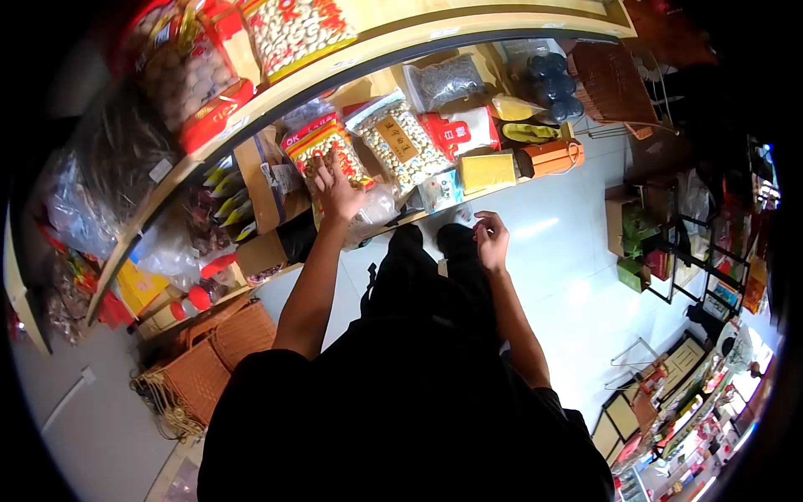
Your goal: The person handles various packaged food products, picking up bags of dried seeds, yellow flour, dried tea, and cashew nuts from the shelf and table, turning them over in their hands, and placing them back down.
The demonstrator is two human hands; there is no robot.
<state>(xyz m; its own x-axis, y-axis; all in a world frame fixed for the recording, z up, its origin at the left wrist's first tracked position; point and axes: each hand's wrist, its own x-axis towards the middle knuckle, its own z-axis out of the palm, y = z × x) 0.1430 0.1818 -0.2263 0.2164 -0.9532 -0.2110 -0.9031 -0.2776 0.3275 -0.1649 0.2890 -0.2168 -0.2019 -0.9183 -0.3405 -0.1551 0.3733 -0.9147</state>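
Observation:
My left hand (338,191) reaches over the lower shelf, its fingers spread on a red and yellow printed bag (322,149). Just below that hand lies a clear plastic bag (375,209). To its right is a clear bag of pale nuts or beans with a brown label (396,138). My right hand (491,238) is in front of the shelf, fingers curled around something small and dark red that I cannot make out. A yellow block-like pack (488,172) sits on the shelf edge above it.
An upper shelf (393,52) with bagged goods crosses above the lower one. Orange woven baskets (196,368) stand on the floor at the lower left. Boxes (633,238) and a black metal rack (707,251) are at the right.

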